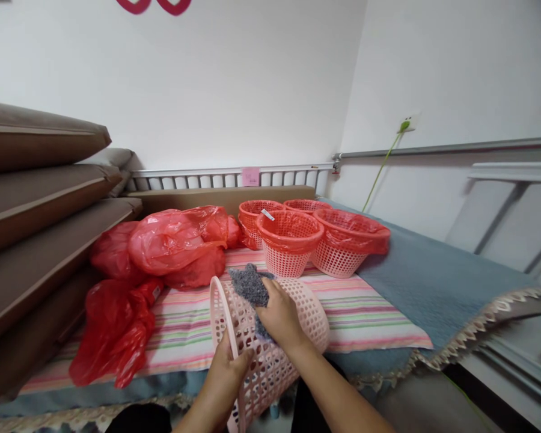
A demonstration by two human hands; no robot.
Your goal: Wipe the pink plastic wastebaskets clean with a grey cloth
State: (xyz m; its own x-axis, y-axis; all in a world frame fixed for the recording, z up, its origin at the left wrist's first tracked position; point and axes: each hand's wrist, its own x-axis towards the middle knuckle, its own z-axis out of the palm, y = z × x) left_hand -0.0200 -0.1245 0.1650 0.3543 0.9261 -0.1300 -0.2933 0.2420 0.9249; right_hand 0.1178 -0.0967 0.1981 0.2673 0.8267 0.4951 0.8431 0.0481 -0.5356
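A pink perforated plastic basket (305, 313) lies tilted on its side in front of me, its rim toward the left. My left hand (229, 367) grips that rim, thumb on the outer wall and the other fingers mostly hidden. Bunched under my right hand (280, 313) is a grey fuzzy cloth (249, 285), pressed against the basket's upper side. Just beyond stand several similar baskets lined with red plastic bags, the nearest lined basket (289, 260) having a small white tag on its rim.
Red plastic bags (175, 246) lie heaped at left on a striped cloth (184, 319). Brown cushions (40, 222) are stacked along the left side. A blue cover (433, 270) spreads to the right. A green cord (381, 171) hangs from a wall socket.
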